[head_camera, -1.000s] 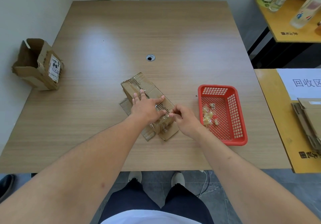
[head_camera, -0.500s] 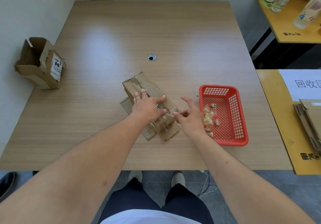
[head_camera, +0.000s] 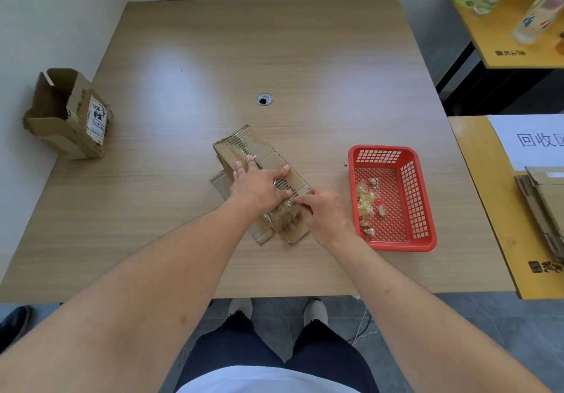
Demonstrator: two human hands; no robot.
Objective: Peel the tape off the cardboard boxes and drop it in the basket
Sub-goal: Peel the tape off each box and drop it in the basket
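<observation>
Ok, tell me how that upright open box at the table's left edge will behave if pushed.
The open cardboard box looks empty, so probably light and easy to slide. It stands tall on a narrow base, so a high push may tip it. Its creased walls would likely flex.

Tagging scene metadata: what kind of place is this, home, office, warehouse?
Probably an office or workroom set up for recycling sorting. A plain wooden table with a cable grommet, a side table with a printed sign reading "回收区" (recycling area), and flattened cardboard stacked beside it.
</observation>
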